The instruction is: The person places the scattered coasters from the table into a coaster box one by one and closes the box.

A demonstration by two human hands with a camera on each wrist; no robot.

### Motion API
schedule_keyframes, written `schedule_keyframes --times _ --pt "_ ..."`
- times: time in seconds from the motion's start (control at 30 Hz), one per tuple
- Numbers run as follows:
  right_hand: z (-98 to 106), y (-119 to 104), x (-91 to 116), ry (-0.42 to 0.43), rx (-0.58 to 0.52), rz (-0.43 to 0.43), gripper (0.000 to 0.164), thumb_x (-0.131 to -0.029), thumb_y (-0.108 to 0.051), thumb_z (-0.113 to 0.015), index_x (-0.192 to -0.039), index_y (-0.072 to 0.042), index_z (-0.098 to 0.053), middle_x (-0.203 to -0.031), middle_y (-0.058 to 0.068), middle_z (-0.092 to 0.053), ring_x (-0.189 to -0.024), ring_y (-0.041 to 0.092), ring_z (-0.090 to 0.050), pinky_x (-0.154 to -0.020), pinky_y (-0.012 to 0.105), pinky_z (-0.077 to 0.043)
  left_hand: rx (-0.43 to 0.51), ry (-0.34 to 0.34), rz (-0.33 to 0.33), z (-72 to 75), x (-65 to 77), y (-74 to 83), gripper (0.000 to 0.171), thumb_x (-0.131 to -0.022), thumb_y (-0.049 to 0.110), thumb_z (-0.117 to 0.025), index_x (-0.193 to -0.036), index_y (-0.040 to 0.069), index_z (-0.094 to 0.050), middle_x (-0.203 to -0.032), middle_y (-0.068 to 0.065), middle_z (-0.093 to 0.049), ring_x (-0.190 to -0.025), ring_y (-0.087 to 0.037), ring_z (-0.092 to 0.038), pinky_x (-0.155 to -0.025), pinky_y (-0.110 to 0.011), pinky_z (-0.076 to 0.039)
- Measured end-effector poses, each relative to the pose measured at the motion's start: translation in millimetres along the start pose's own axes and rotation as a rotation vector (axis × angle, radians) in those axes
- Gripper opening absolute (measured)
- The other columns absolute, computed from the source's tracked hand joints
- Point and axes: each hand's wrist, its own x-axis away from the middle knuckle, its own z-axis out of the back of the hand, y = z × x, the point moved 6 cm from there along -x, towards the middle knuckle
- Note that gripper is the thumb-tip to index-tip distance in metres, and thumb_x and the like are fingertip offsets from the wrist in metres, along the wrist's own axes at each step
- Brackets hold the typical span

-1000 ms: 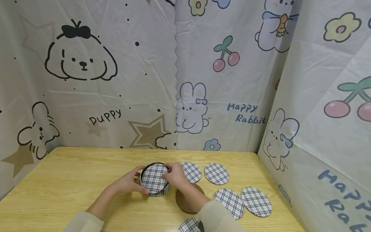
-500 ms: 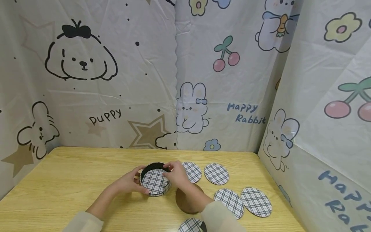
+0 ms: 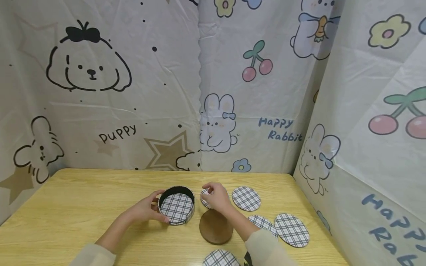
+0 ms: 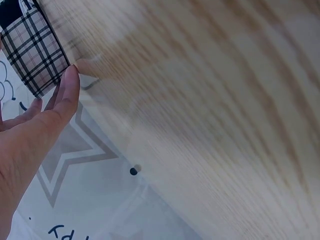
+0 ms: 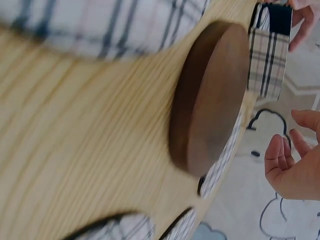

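My left hand (image 3: 145,210) grips the left side of a round plaid coaster holder (image 3: 190,216) with a black inner wall, thumb in front and fingers behind. Inside it lies a plaid coaster (image 3: 176,207). In the left wrist view, fingertips touch the holder's plaid wall (image 4: 37,57). My right hand (image 3: 217,199) hovers right of the holder, above another plaid coaster (image 3: 204,199) that it partly hides. Its fingers are loosely bent with nothing between them, as the right wrist view of the hand (image 5: 297,172) shows. Below it lies a brown disc (image 3: 215,228).
More plaid coasters lie to the right: one at the back (image 3: 246,198), one at the far right (image 3: 291,229), one partly under the right forearm (image 3: 263,224). Another coaster (image 3: 221,258) lies at the front edge of view. Patterned cloth (image 3: 166,92) hangs behind the wooden table (image 3: 100,192).
The right hand has let go at the holder's rim and moved right, away from it. The coaster has dropped flat inside the holder, baring its black inner wall. The left hand keeps its grip.
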Motion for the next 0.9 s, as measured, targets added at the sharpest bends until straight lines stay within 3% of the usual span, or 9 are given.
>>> schedule_keyframes --times 0.57,0.9 --pt "77.6 59.3 21.8 0.029 0.135 -0.120 0.027 -0.081 -0.015 -0.070 -0.105 -0.003 -0.067 -0.094 0.012 -0.059 -0.083 0.019 -0.053 -0.063 0.029 -0.043 0.011 -0.015 -0.019 1.2 -1.1 0.0 0.103 -0.068 0.025 -0.084 -0.146 0.003 -0.020 -0.131 -0.030 -0.043 -0.114 -0.036 -0.054 -0.093 -0.047 -0.047" --pt "126.5 105.7 52.3 -0.035 0.283 -0.176 0.029 -0.080 -0.015 -0.070 -0.105 -0.001 -0.066 -0.092 0.012 -0.057 -0.080 0.020 -0.050 -0.062 0.031 -0.040 0.011 -0.020 -0.017 0.5 -0.5 0.6 0.102 -0.069 0.025 -0.083 -0.146 0.003 -0.020 -0.132 -0.030 -0.042 -0.114 -0.037 -0.054 -0.093 -0.048 -0.047"
